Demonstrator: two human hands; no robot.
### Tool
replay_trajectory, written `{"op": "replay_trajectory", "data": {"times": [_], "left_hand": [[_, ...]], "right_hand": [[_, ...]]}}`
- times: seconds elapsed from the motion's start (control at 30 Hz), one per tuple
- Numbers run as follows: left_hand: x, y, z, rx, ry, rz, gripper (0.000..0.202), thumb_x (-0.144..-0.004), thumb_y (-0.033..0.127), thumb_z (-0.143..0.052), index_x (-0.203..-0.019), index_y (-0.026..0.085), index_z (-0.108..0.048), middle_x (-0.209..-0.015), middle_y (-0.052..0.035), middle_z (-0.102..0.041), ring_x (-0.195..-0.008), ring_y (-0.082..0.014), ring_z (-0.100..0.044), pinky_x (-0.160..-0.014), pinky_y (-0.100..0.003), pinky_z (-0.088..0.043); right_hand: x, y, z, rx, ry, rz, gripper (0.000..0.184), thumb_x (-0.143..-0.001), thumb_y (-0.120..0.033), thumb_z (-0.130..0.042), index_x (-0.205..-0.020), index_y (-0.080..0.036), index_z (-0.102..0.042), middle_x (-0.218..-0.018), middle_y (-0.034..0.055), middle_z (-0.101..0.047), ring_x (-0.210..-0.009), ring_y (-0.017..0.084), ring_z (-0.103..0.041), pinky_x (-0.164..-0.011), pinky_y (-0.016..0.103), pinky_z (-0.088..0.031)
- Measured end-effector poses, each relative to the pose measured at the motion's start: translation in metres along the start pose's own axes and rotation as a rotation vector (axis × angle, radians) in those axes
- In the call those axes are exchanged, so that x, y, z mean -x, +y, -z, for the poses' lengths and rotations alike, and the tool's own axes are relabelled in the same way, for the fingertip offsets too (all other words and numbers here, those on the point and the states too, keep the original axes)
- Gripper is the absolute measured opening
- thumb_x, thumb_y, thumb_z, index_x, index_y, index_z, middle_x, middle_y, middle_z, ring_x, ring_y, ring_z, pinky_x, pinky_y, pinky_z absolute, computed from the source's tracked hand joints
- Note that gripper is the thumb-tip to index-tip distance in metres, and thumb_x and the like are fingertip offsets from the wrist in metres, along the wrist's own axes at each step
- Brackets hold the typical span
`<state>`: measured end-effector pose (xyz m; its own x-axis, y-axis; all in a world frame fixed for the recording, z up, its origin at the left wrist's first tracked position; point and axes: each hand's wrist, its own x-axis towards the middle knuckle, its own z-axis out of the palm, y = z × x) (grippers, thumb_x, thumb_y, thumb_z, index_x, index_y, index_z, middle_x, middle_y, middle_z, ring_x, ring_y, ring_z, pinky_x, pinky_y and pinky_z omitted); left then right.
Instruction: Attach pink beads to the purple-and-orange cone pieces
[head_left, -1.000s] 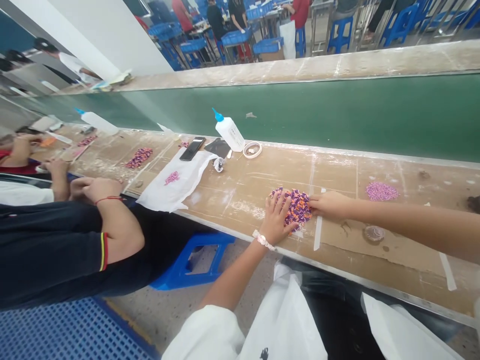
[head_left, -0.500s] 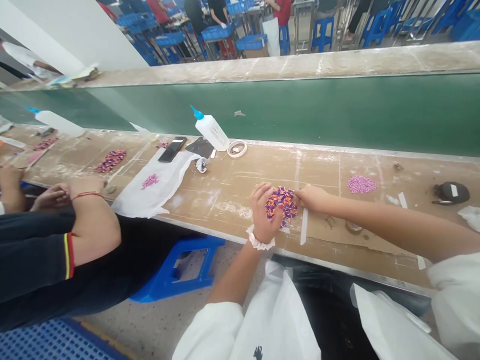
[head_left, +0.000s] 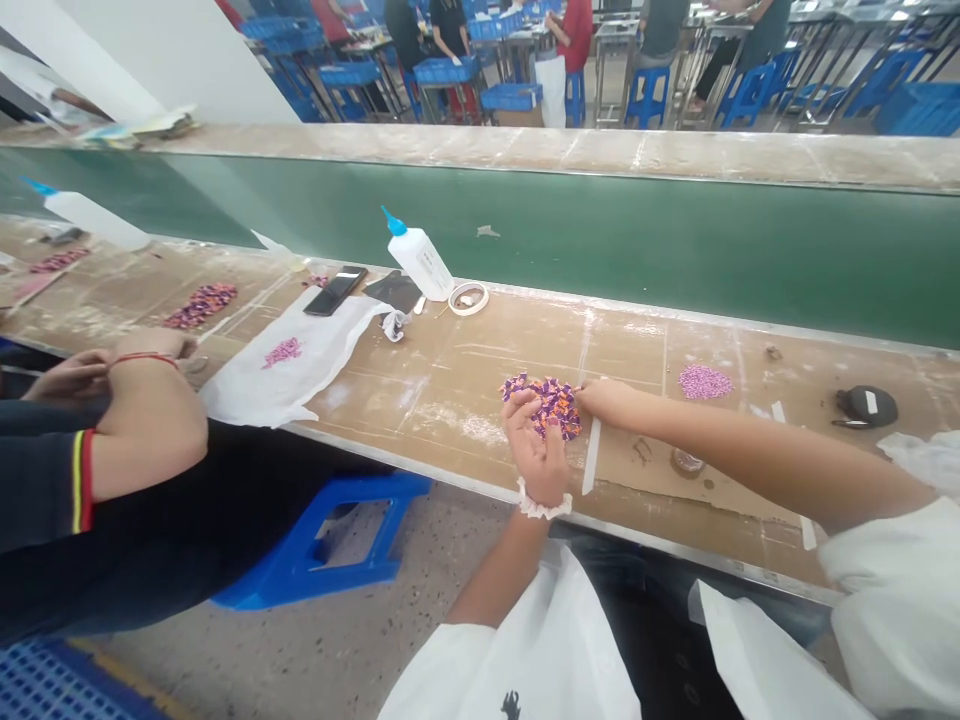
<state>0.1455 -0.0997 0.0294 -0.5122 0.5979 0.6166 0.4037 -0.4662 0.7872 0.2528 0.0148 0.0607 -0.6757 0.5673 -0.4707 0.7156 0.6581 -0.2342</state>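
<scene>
A pile of small purple and orange pieces (head_left: 559,400) lies on the brown-covered bench in front of me. At its near left edge is my left hand (head_left: 538,462), its fingers loosely curled and apart, with a white scrunchie (head_left: 544,500) round the wrist. My right hand (head_left: 602,400) reaches in from the right and touches the pile's right edge. Its fingers are pressed together; what they pinch, if anything, is too small to make out. A strip of white tape (head_left: 592,456) runs on the bench just below that hand.
Pink bits (head_left: 705,381) and a black round object (head_left: 868,406) lie to the right. Behind stand a white squeeze bottle (head_left: 421,262) and a tape roll (head_left: 469,299). A phone (head_left: 335,290) rests by a white sheet (head_left: 251,385). A co-worker's arm (head_left: 154,400) is at left.
My left hand has drawn back toward me from over the pile, whose pieces now spread further left. My right hand stays at the right edge. The whole view has shifted a little.
</scene>
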Motion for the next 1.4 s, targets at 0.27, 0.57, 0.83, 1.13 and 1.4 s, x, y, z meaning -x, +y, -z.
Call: {"op": "replay_trajectory", "data": {"times": [0.27, 0.57, 0.83, 1.13, 1.4], "left_hand": [[-0.012, 0.002, -0.031, 0.335, -0.488, 0.638, 0.044, -0.077, 0.042, -0.072, -0.112, 0.018, -0.060, -0.110, -0.0101, -0.061, -0.092, -0.0161, -0.063, -0.082, -0.032, -0.055], [0.004, 0.032, -0.104, 0.662, -0.787, 0.857, 0.039, -0.064, 0.047, -0.082, -0.083, 0.014, -0.073, -0.086, -0.0059, -0.069, -0.069, -0.0133, -0.065, -0.064, -0.028, -0.058], [0.001, 0.006, -0.103, 0.602, -0.641, 0.945, 0.042, -0.066, 0.053, -0.079, -0.083, 0.015, -0.072, -0.070, 0.0004, -0.063, -0.055, -0.0054, -0.055, -0.056, -0.021, -0.050], [-0.006, 0.007, -0.091, 0.532, -0.674, 1.081, 0.039, -0.071, 0.051, -0.076, -0.089, 0.016, -0.072, -0.070, 0.0021, -0.061, -0.055, -0.0040, -0.053, -0.055, -0.018, -0.046], [-0.005, 0.018, -0.080, 0.618, -0.732, 1.139, 0.027, -0.076, 0.043, -0.076, -0.087, 0.018, -0.072, -0.075, 0.0024, -0.062, -0.056, -0.0028, -0.053, -0.056, -0.016, -0.046]], "right_hand": [[0.065, 0.018, 0.004, -0.356, 0.458, -0.042, 0.009, -0.090, -0.015, -0.054, -0.091, -0.016, -0.062, -0.093, 0.0066, -0.070, -0.087, 0.016, -0.067, -0.080, 0.030, -0.055], [0.155, 0.023, -0.052, -0.684, 1.003, -0.317, 0.023, -0.094, -0.042, -0.049, -0.091, -0.023, -0.061, -0.091, 0.0066, -0.073, -0.078, 0.021, -0.072, -0.072, 0.039, -0.062], [0.145, 0.124, -0.069, -0.549, 1.061, -0.682, 0.053, -0.091, -0.059, -0.042, -0.103, -0.014, -0.066, -0.108, 0.0216, -0.068, -0.097, 0.034, -0.069, -0.090, 0.061, -0.053], [0.134, 0.123, -0.094, -0.136, 0.542, -0.342, 0.072, -0.097, -0.059, -0.028, -0.157, -0.026, -0.006, -0.163, 0.0069, -0.017, -0.152, 0.028, -0.007, -0.121, 0.063, -0.002], [0.146, 0.121, -0.090, -0.042, 0.435, -0.351, 0.073, -0.099, -0.055, -0.026, -0.154, -0.029, 0.015, -0.164, 0.0057, -0.010, -0.152, 0.028, -0.009, -0.120, 0.066, -0.001]]}}
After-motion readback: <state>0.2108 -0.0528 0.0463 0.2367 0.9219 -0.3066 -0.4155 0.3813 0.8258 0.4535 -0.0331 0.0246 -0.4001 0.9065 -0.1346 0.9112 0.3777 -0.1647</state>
